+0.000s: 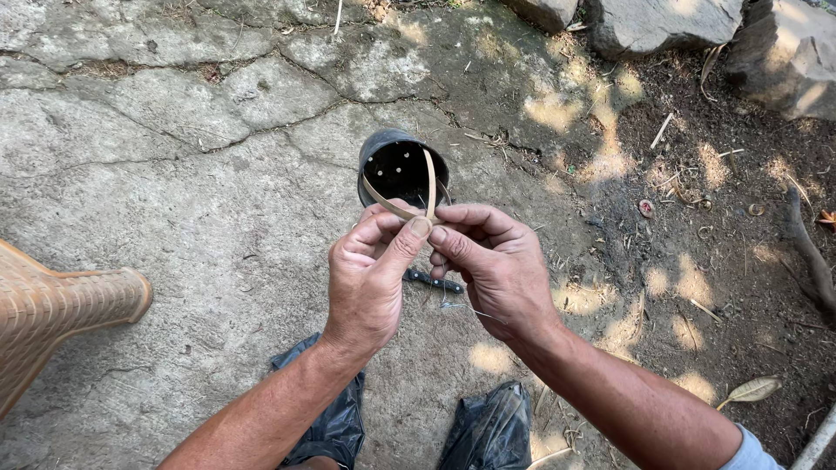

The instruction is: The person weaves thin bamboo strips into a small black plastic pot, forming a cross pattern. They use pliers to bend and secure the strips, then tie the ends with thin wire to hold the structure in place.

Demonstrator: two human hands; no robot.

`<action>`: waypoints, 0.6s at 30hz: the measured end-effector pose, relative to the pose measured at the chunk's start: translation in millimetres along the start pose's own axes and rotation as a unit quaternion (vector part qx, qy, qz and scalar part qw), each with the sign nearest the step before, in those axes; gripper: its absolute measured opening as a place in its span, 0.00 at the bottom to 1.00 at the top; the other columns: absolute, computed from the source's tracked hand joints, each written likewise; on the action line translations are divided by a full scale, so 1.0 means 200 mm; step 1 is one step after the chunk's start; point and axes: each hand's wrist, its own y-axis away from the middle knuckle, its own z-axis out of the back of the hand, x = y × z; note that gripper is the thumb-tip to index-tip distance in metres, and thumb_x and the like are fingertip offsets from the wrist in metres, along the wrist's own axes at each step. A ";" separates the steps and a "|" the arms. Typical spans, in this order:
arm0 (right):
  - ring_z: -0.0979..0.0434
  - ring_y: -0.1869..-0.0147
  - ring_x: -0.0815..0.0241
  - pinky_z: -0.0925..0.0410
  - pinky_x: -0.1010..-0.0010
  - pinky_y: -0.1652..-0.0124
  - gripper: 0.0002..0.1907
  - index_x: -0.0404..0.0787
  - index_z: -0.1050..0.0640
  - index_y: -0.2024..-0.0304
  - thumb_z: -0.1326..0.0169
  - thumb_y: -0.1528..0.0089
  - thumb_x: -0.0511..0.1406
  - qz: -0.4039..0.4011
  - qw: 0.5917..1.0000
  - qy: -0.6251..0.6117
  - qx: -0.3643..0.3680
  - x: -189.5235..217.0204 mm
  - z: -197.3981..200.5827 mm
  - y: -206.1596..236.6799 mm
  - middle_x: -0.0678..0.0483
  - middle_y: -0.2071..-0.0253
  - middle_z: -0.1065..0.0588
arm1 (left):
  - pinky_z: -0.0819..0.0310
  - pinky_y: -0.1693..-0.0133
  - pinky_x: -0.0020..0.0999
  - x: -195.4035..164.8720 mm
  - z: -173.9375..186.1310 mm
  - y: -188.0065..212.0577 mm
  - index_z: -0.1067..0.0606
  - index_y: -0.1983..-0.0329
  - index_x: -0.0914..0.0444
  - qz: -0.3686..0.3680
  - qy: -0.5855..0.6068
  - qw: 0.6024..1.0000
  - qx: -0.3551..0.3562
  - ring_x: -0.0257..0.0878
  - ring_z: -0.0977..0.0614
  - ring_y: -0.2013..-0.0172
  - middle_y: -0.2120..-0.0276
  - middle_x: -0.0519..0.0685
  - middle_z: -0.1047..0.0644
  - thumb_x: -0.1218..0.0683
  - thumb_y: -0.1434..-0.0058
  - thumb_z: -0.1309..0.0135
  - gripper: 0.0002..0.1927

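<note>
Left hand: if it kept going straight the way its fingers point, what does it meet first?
Probably the right hand: the left hand points up-right, thumb tip already against the right thumb, both pinching the thin strip. Beyond lies the black pot; depth unclear.

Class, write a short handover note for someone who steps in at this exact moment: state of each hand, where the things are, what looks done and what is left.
Left hand: shut, pinching a thin bamboo strip between thumb and fingers.
Right hand: shut on the same strip, fingertips meeting the left thumb.
The strip is bent into a V that rises above the hands, in front of a small black pot with holes, lying on the cracked stone ground.
A dark-handled knife lies on the ground beneath the hands.
Done: strip is bent and held.
Left: no weave or knot shows yet; the pot is untouched.
</note>
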 end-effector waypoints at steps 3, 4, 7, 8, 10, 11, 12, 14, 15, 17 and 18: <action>0.19 0.63 0.60 0.23 0.70 0.64 0.11 0.29 0.21 0.52 0.41 0.37 0.26 -0.003 1.000 -0.007 -0.011 0.02 0.01 0.00 0.45 0.62 0.20 | 0.23 0.49 0.26 -0.01 0.00 0.00 0.20 0.54 0.70 0.012 -0.025 1.000 0.012 0.30 0.21 0.53 0.51 0.46 0.26 0.62 0.30 0.46 0.06; 0.19 0.63 0.60 0.23 0.70 0.63 0.11 0.29 0.21 0.52 0.41 0.37 0.26 -0.005 1.000 -0.009 -0.015 0.03 0.01 0.00 0.46 0.62 0.20 | 0.23 0.48 0.26 -0.01 0.01 0.00 0.21 0.53 0.69 0.014 -0.027 0.999 0.021 0.30 0.22 0.52 0.51 0.45 0.26 0.62 0.30 0.46 0.07; 0.19 0.63 0.60 0.23 0.70 0.64 0.11 0.29 0.22 0.52 0.41 0.37 0.26 0.006 1.000 -0.018 -0.007 0.04 0.01 0.00 0.45 0.61 0.20 | 0.23 0.46 0.26 -0.03 0.01 0.00 0.22 0.51 0.69 0.014 -0.051 0.998 0.043 0.30 0.22 0.50 0.49 0.44 0.27 0.62 0.30 0.47 0.08; 0.19 0.63 0.60 0.23 0.70 0.63 0.11 0.29 0.22 0.52 0.41 0.37 0.25 0.004 1.000 -0.013 -0.007 0.04 0.01 0.00 0.45 0.62 0.20 | 0.23 0.47 0.26 -0.03 0.01 0.00 0.22 0.51 0.69 0.008 -0.070 0.997 0.044 0.30 0.22 0.51 0.49 0.44 0.27 0.61 0.29 0.47 0.07; 0.19 0.63 0.60 0.23 0.70 0.63 0.11 0.29 0.21 0.52 0.41 0.37 0.25 -0.003 1.000 -0.005 -0.007 0.03 0.01 0.00 0.46 0.62 0.20 | 0.23 0.48 0.26 -0.03 0.00 0.01 0.22 0.52 0.69 0.003 -0.108 0.994 0.034 0.30 0.21 0.52 0.49 0.44 0.27 0.61 0.29 0.47 0.07; 0.19 0.63 0.60 0.23 0.70 0.63 0.10 0.29 0.21 0.52 0.41 0.37 0.25 -0.004 1.000 -0.004 -0.006 0.03 0.01 0.00 0.46 0.62 0.21 | 0.23 0.49 0.25 -0.03 0.00 0.01 0.21 0.52 0.68 0.003 -0.125 0.992 0.023 0.30 0.21 0.52 0.50 0.44 0.27 0.61 0.29 0.47 0.07; 0.18 0.63 0.60 0.23 0.70 0.63 0.10 0.29 0.22 0.52 0.41 0.37 0.25 -0.004 1.000 -0.003 -0.005 0.03 0.01 0.00 0.46 0.63 0.21 | 0.23 0.50 0.25 -0.03 -0.01 0.01 0.21 0.52 0.68 0.002 -0.143 0.990 0.012 0.29 0.21 0.53 0.51 0.44 0.27 0.61 0.29 0.47 0.07; 0.18 0.63 0.60 0.23 0.70 0.63 0.10 0.29 0.22 0.53 0.41 0.37 0.25 -0.004 1.000 -0.002 -0.002 0.03 0.01 0.00 0.46 0.63 0.21 | 0.22 0.53 0.25 -0.04 -0.01 0.01 0.22 0.53 0.67 0.022 -0.162 0.987 0.001 0.29 0.21 0.55 0.52 0.44 0.26 0.60 0.29 0.47 0.07; 0.18 0.63 0.60 0.23 0.70 0.64 0.10 0.29 0.22 0.52 0.41 0.37 0.26 -0.004 1.000 -0.001 0.000 0.03 0.01 0.00 0.46 0.63 0.21 | 0.22 0.54 0.25 -0.04 -0.01 0.01 0.22 0.53 0.67 0.032 -0.170 0.985 -0.005 0.29 0.21 0.57 0.53 0.44 0.26 0.59 0.29 0.47 0.07; 0.18 0.63 0.60 0.23 0.70 0.64 0.10 0.30 0.22 0.52 0.41 0.37 0.26 -0.005 1.000 0.000 0.000 0.03 0.01 0.00 0.46 0.63 0.21 | 0.22 0.53 0.25 -0.04 -0.01 0.01 0.22 0.52 0.67 0.026 -0.150 0.988 -0.001 0.29 0.21 0.55 0.52 0.45 0.26 0.59 0.29 0.46 0.08; 0.19 0.63 0.60 0.23 0.70 0.64 0.10 0.30 0.22 0.52 0.41 0.37 0.26 -0.007 1.000 0.000 -0.002 0.03 0.01 0.00 0.46 0.63 0.21 | 0.23 0.52 0.25 -0.04 -0.01 0.01 0.22 0.52 0.67 0.023 -0.139 0.990 0.001 0.29 0.21 0.55 0.52 0.45 0.26 0.59 0.29 0.46 0.08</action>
